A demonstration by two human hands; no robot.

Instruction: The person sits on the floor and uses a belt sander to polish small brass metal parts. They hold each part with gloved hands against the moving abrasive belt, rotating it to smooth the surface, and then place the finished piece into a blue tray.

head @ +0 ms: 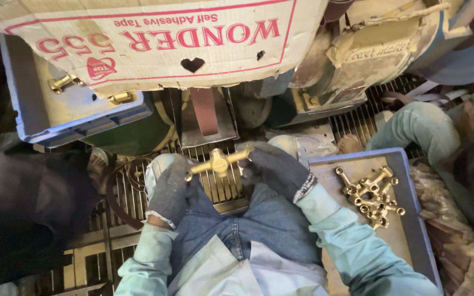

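There is only one view, from a camera on the person's head. It looks steeply down over the lap in blue jeans (259, 225), very near to the two dark-gloved hands, which are in the middle of the picture. The upper edge reaches a white cardboard box with red print (160, 38). The right edge reaches a grey-blue plastic tray (412, 219).

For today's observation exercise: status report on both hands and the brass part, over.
Left hand and right hand, both gloved, grip the brass fitting by its ends. Held above the lap. More fittings in grey tray, right. Nothing in the way.
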